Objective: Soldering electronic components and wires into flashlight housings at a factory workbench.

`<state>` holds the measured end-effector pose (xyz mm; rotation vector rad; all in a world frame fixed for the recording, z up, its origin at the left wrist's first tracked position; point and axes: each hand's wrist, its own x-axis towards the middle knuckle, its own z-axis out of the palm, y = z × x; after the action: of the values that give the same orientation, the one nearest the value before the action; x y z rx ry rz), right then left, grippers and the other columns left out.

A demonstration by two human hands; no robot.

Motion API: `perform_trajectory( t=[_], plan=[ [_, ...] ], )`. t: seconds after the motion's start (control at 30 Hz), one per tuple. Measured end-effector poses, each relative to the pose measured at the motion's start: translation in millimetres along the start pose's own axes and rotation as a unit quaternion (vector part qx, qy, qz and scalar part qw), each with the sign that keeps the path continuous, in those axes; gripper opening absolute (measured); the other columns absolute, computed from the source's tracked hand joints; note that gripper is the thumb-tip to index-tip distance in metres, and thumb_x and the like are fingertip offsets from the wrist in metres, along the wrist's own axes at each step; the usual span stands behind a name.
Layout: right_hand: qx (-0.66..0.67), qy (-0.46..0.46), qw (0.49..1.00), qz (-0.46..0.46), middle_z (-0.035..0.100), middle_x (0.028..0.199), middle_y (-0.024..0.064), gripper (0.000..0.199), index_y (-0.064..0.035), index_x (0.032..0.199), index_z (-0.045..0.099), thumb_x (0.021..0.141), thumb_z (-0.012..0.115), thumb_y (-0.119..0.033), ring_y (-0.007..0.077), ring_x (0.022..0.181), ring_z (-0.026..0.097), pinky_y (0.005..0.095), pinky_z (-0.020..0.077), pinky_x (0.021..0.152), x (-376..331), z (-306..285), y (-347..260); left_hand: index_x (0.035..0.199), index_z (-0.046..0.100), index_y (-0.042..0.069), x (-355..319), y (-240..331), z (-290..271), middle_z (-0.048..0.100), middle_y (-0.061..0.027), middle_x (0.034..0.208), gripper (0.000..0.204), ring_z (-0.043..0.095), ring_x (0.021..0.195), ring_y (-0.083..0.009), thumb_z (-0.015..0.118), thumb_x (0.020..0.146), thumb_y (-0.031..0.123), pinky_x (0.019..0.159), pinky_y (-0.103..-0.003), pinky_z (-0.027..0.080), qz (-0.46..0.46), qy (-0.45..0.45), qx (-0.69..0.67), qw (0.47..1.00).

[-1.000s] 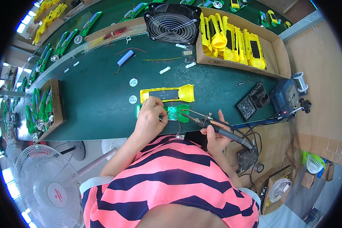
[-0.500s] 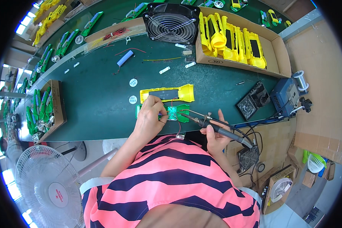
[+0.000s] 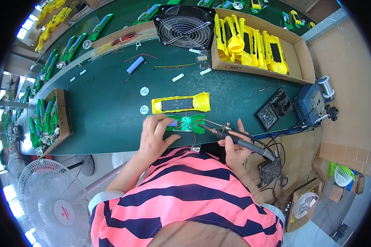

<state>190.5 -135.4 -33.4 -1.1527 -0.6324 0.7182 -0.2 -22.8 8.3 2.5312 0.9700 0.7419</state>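
My left hand [image 3: 156,138] presses down on a green flashlight half [image 3: 185,124] with a small circuit board and a blue battery inside, near the front edge of the green bench. In my right hand [image 3: 231,145] is a soldering iron [image 3: 231,138], its tip touching the board's right side. A yellow flashlight shell [image 3: 181,103] lies just behind the green piece.
A cardboard box of yellow shells [image 3: 255,45] and a black fan [image 3: 185,25] stand at the back. A blue soldering station [image 3: 311,105] and sponge stand [image 3: 274,110] sit at the right. A box of green parts [image 3: 49,121] is at the left. A white floor fan [image 3: 53,201] stands lower left.
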Motion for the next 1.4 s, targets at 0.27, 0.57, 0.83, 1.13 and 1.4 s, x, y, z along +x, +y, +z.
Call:
perform_trajectory(
  t=[0.27, 0.57, 0.83, 1.13, 1.4],
  plan=[
    [-0.012, -0.031, 0.999, -0.014, 0.046, 0.109, 0.0233, 0.022, 0.0055, 0.096, 0.051, 0.075, 0.058, 0.005, 0.0150, 0.064, 0.062, 0.0241, 0.0518, 0.067, 0.4, -3.1, 3.6, 0.108, 0.053, 0.005, -46.2, -25.1, -4.8, 0.049, -0.0089, 0.112, 0.039, 0.047, 0.106, -0.0243, 0.060, 0.071, 0.012, 0.093, -0.041, 0.036, 0.185, -0.004, 0.192, 0.964],
    [-0.007, -0.016, 1.000, 0.006, 0.052, 0.103, 0.0230, 0.022, 0.0047, 0.096, 0.052, 0.075, 0.058, 0.003, 0.0138, 0.063, 0.062, 0.0276, 0.0505, 0.074, -2.6, 2.9, -1.3, 0.084, 0.062, 0.006, 1.9, -2.3, 14.3, 0.054, -0.0067, 0.074, 0.025, 0.055, 0.064, -0.0213, 0.065, 0.061, -0.003, 0.054, -0.028, 0.044, 0.074, 0.041, -0.075, 0.994],
    [-0.050, -0.034, 0.998, -0.027, 0.060, 0.071, 0.0105, 0.020, 0.0030, 0.094, 0.052, 0.074, 0.059, 0.003, 0.0126, 0.060, 0.062, 0.0396, 0.0288, 0.100, -1.1, -2.0, -1.6, 0.080, 0.060, 0.004, 7.0, 7.0, 12.4, 0.049, -0.0051, 0.074, 0.017, 0.051, 0.068, -0.0194, 0.061, 0.063, 0.003, 0.059, -0.031, 0.043, 0.104, -0.032, 0.042, 0.993],
    [-0.098, -0.050, 0.992, -0.062, 0.061, 0.067, 0.0092, 0.020, 0.0028, 0.093, 0.052, 0.075, 0.059, 0.002, 0.0115, 0.060, 0.061, 0.0394, 0.0286, 0.100, 3.0, -1.6, -2.3, 0.080, 0.062, 0.006, 6.7, 4.7, 9.5, 0.051, -0.0044, 0.075, 0.019, 0.052, 0.066, -0.0193, 0.065, 0.062, 0.002, 0.054, -0.030, 0.044, 0.112, -0.047, 0.040, 0.992],
    [-0.160, -0.092, 0.981, -0.061, 0.059, 0.053, 0.0070, 0.015, 0.0036, 0.091, 0.050, 0.078, 0.054, -0.001, 0.0122, 0.057, 0.061, 0.0394, 0.0220, 0.104, 5.2, 2.4, 2.1, 0.080, 0.061, 0.004, 4.4, 3.8, 5.7, 0.051, -0.0057, 0.076, 0.019, 0.052, 0.069, -0.0203, 0.061, 0.061, 0.004, 0.061, -0.031, 0.044, 0.097, -0.060, 0.032, 0.993]
  ],
)
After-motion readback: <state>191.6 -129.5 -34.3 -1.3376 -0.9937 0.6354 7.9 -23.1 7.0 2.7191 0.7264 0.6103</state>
